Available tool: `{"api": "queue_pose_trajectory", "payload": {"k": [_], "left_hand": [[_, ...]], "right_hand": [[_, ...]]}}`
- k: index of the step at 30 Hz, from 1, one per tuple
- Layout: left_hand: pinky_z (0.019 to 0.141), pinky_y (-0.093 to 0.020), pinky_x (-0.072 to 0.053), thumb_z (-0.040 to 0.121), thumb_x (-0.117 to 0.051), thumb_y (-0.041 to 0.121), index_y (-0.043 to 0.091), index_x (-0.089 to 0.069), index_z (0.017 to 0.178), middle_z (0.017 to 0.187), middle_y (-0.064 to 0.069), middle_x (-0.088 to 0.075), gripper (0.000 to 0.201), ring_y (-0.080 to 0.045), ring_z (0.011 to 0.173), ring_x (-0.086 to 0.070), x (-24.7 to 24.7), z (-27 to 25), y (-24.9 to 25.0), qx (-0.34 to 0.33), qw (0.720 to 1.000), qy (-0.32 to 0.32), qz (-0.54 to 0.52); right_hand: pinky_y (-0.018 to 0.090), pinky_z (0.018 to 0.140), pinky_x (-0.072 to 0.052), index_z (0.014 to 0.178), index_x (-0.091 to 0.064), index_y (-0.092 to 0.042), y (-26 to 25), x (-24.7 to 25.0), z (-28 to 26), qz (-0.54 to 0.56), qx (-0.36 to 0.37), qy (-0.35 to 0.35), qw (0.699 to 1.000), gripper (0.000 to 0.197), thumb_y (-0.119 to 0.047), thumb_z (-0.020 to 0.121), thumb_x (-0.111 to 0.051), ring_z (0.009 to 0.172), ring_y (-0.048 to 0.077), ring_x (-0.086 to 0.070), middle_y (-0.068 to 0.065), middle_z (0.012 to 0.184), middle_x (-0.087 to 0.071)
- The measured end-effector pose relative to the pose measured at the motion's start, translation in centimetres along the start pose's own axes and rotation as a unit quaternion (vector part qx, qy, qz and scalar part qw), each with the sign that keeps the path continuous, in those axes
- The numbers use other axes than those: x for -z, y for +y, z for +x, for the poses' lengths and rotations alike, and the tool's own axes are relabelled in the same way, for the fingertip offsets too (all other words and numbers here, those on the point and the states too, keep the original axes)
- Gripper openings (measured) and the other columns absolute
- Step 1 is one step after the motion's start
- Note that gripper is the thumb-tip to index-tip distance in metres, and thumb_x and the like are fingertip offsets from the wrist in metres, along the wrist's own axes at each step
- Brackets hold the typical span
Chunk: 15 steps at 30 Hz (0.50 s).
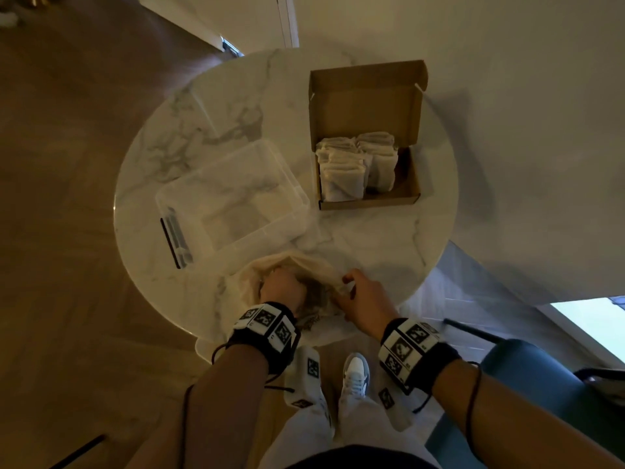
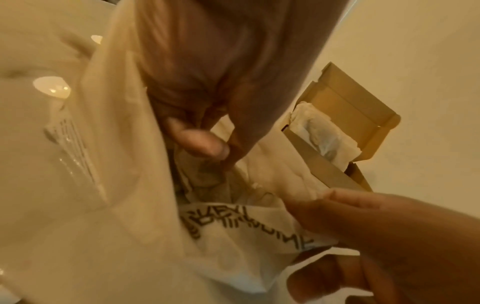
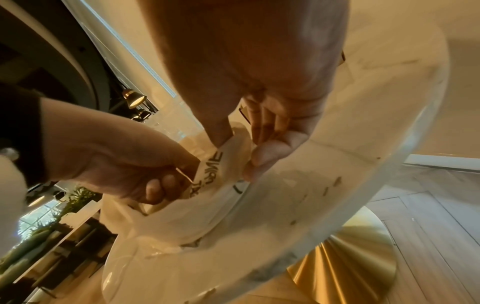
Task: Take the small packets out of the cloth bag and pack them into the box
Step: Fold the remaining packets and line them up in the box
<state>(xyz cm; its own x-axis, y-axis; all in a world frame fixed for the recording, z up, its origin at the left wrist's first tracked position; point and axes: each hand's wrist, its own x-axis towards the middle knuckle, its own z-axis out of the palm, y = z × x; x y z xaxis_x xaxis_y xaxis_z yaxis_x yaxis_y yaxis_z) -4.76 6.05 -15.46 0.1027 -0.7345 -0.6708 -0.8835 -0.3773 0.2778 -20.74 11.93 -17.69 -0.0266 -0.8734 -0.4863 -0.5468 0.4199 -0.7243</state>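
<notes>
Cream cloth bag (image 1: 306, 265), brown box (image 1: 368, 96), grey-veined white table (image 1: 189, 123).

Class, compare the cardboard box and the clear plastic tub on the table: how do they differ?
The cardboard box is brown and opaque; the clear plastic tub is see-through. The box holds rows of small packets; the tub shows none. The box's lid stands open behind it. Both rest on the marble table.

We note a round white marble table (image 1: 372, 252) on brown wood flooring (image 1: 67, 198). Pale plain wall (image 1: 507, 96) behind; teal upholstered chair (image 1: 527, 377) at right.

bag (image 1: 297, 265) near table (image 1: 372, 238) edge | tub (image 1: 233, 201) behind | box (image 1: 367, 137) right of tub
</notes>
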Motion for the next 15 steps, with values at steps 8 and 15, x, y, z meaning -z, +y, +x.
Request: {"api": "queue_pose_trajectory", "payload": {"k": [8,15], "left_hand": [[0.072,-0.037,-0.054,0.090,-0.055,0.020,0.004,-0.068,0.089,0.090,-0.013,-0.069,0.020,-0.030,0.087,-0.066,0.6,-2.0,0.4,-0.089,0.996,-0.008,-0.014],[0.062,-0.029,-0.034,0.093,-0.052,0.022,0.022,-0.044,0.069,0.075,0.007,-0.042,0.026,-0.018,0.071,-0.047,4.2,-4.6,0.4,-0.253,0.957,0.128,0.066]], "right_hand": [[0.042,0.059,-0.058,0.109,-0.050,-0.020,-0.5,0.4,-0.5,0.027,-0.022,-0.010,0.999,0.033,-0.044,0.089,-0.060,0.059,0.024,-0.067,0.009,0.072,-0.066],[0.035,0.055,-0.056,0.109,-0.049,-0.019,-1.4,1.2,-0.6,0.080,-0.065,-0.025,0.994,0.027,-0.035,0.090,-0.061,0.062,0.025,-0.068,0.012,0.074,-0.068]]}}
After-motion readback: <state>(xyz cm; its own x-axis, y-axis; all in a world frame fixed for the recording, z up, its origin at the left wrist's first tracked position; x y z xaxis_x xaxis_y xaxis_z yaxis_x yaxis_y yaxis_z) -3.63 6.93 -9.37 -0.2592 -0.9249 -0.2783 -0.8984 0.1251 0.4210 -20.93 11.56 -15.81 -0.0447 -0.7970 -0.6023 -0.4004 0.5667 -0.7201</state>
